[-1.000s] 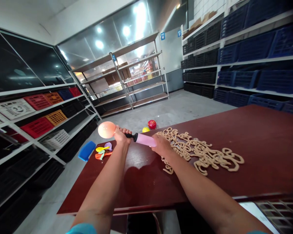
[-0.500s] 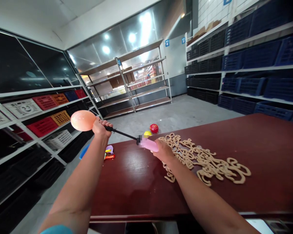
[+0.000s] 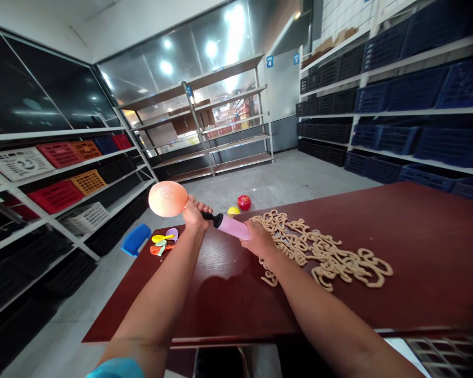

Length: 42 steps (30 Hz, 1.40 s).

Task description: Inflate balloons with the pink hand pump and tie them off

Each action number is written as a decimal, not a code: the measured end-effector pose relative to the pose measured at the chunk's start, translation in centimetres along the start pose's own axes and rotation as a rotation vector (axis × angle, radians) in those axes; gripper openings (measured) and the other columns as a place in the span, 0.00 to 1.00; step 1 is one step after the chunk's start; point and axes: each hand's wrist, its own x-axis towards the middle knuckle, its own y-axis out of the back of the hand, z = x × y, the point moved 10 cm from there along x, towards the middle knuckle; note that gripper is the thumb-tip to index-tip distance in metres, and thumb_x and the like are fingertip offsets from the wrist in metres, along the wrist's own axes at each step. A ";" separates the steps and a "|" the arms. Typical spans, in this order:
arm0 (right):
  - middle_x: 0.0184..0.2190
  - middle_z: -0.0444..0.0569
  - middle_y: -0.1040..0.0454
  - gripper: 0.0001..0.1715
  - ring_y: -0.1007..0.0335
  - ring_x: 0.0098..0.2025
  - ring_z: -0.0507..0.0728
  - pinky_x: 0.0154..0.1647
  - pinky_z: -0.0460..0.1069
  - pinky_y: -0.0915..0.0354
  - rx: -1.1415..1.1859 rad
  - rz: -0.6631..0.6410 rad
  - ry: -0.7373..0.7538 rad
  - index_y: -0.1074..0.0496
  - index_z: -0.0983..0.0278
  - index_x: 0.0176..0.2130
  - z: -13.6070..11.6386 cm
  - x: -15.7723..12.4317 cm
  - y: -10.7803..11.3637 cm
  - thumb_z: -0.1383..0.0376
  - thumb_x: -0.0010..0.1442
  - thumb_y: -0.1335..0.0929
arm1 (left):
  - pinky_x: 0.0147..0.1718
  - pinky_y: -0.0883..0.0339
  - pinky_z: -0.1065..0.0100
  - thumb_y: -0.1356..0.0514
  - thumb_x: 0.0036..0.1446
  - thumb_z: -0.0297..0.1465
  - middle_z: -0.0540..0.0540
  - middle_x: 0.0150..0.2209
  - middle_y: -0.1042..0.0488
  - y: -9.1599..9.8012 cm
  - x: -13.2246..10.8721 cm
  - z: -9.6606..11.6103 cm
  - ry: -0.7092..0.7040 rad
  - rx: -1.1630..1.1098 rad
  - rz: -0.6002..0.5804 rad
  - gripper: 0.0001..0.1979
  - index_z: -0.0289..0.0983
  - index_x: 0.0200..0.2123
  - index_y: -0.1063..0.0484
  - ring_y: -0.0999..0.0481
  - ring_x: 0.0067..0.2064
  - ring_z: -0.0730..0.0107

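Note:
A pink hand pump [image 3: 232, 227] is held level above the dark red table [image 3: 418, 231]. My right hand [image 3: 256, 240] is closed round the pump's pink barrel. My left hand [image 3: 194, 212] is closed round the black handle end and the neck of a partly inflated orange balloon [image 3: 167, 199] fitted there. The pump is pushed in, with only a short piece of black showing between my hands. Several flat uninflated balloons [image 3: 162, 243] lie on the table's far left corner.
A heap of tan curly cord pieces [image 3: 323, 252] lies on the table right of my right hand. A blue dustpan-like thing [image 3: 136, 239], a red ball [image 3: 244, 202] and a yellow ball [image 3: 233, 211] are on the floor beyond. Shelving racks with crates line both sides.
Half a second ago the pump rod was drawn out and my left hand was far to the left; now it is pushed in. The orange balloon is larger than a second ago.

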 end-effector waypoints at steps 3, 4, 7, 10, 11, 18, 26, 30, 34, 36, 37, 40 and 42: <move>0.38 0.48 0.30 0.22 0.35 0.40 0.56 0.36 0.47 0.45 0.006 0.012 0.021 0.37 0.60 0.45 -0.4 0.1 0.2 0.64 0.48 0.32 | 0.14 0.49 0.72 0.46 0.52 0.38 0.57 0.14 0.56 0.1 0.8 3.6 -0.027 0.022 0.013 0.21 0.39 0.20 0.58 0.50 0.13 0.78; 0.38 0.48 0.30 0.22 0.35 0.40 0.56 0.36 0.47 0.45 0.000 0.018 0.018 0.36 0.60 0.44 -0.3 0.1 0.2 0.64 0.48 0.32 | 0.14 0.49 0.72 0.46 0.53 0.37 0.57 0.14 0.56 0.1 1.2 5.1 -0.045 0.025 0.014 0.20 0.39 0.20 0.58 0.50 0.13 0.78; 0.36 0.48 0.30 0.21 0.35 0.38 0.56 0.34 0.48 0.45 0.002 0.044 0.014 0.36 0.61 0.43 -0.1 0.2 0.4 0.64 0.47 0.33 | 0.14 0.49 0.73 0.47 0.53 0.35 0.57 0.14 0.56 -0.2 2.4 9.4 -0.103 0.035 -0.004 0.19 0.39 0.20 0.57 0.50 0.13 0.79; 0.35 0.48 0.30 0.20 0.35 0.37 0.56 0.33 0.48 0.45 0.037 0.062 0.015 0.35 0.61 0.42 0.0 0.2 0.3 0.65 0.46 0.33 | 0.14 0.49 0.73 0.47 0.54 0.34 0.57 0.14 0.56 -0.5 3.3 12.5 -0.155 0.057 -0.012 0.19 0.38 0.20 0.57 0.50 0.13 0.79; 0.34 0.48 0.30 0.19 0.35 0.36 0.56 0.33 0.48 0.45 0.050 0.053 0.012 0.35 0.61 0.41 -0.1 0.2 0.2 0.65 0.46 0.33 | 0.14 0.49 0.73 0.47 0.53 0.34 0.57 0.14 0.56 -0.6 3.4 13.0 -0.167 0.064 -0.010 0.19 0.38 0.20 0.57 0.50 0.13 0.79; 0.32 0.48 0.30 0.18 0.36 0.31 0.54 0.29 0.48 0.45 0.111 -0.052 -0.027 0.35 0.62 0.39 0.0 0.0 -0.8 0.65 0.44 0.33 | 0.13 0.50 0.73 0.47 0.54 0.37 0.57 0.14 0.55 -0.7 2.3 7.1 -0.073 0.081 0.012 0.19 0.39 0.21 0.57 0.50 0.13 0.79; 0.35 0.49 0.30 0.20 0.34 0.34 0.56 0.32 0.49 0.44 0.061 0.008 -0.017 0.36 0.62 0.42 0.3 0.1 -0.7 0.64 0.46 0.33 | 0.14 0.48 0.72 0.44 0.51 0.42 0.57 0.14 0.54 -0.9 -0.1 -0.4 -0.001 0.065 0.019 0.22 0.39 0.21 0.56 0.49 0.13 0.79; 0.36 0.49 0.30 0.20 0.35 0.38 0.56 0.35 0.49 0.43 0.018 0.045 0.014 0.36 0.62 0.42 -0.3 0.1 0.2 0.65 0.47 0.33 | 0.14 0.46 0.71 0.45 0.53 0.40 0.57 0.14 0.55 -0.5 0.1 1.7 -0.026 0.056 0.025 0.21 0.39 0.21 0.56 0.48 0.13 0.78; 0.36 0.49 0.30 0.19 0.35 0.38 0.57 0.36 0.49 0.43 -0.027 0.067 0.039 0.36 0.62 0.42 -0.6 0.2 0.8 0.65 0.48 0.33 | 0.14 0.48 0.72 0.47 0.54 0.35 0.57 0.14 0.55 0.1 1.4 6.9 -0.097 0.047 0.055 0.18 0.39 0.20 0.56 0.49 0.13 0.78; 0.36 0.49 0.30 0.19 0.35 0.38 0.57 0.37 0.49 0.43 -0.043 0.086 0.035 0.36 0.62 0.42 -0.5 0.3 0.9 0.65 0.47 0.33 | 0.14 0.49 0.73 0.47 0.53 0.33 0.57 0.14 0.55 0.1 2.0 9.6 -0.138 0.046 0.056 0.18 0.38 0.21 0.56 0.50 0.13 0.79; 0.35 0.49 0.31 0.19 0.36 0.38 0.57 0.37 0.49 0.43 -0.047 0.096 0.034 0.36 0.62 0.42 -0.4 0.3 0.9 0.65 0.47 0.33 | 0.14 0.49 0.73 0.47 0.53 0.33 0.57 0.14 0.55 0.1 2.3 10.7 -0.154 0.048 0.055 0.18 0.38 0.21 0.56 0.50 0.13 0.79; 0.36 0.48 0.31 0.19 0.36 0.38 0.57 0.37 0.49 0.42 -0.037 0.096 0.024 0.36 0.62 0.41 -0.2 0.3 0.6 0.66 0.46 0.33 | 0.14 0.50 0.73 0.46 0.53 0.34 0.57 0.14 0.56 0.1 2.7 12.3 -0.182 0.049 0.050 0.19 0.38 0.21 0.57 0.50 0.13 0.79; 0.36 0.48 0.31 0.19 0.35 0.38 0.57 0.36 0.49 0.41 -0.022 0.079 0.007 0.36 0.61 0.40 0.1 0.3 0.2 0.66 0.45 0.33 | 0.14 0.50 0.74 0.46 0.53 0.35 0.57 0.14 0.55 0.2 2.7 11.6 -0.178 0.041 0.046 0.19 0.38 0.21 0.57 0.50 0.13 0.80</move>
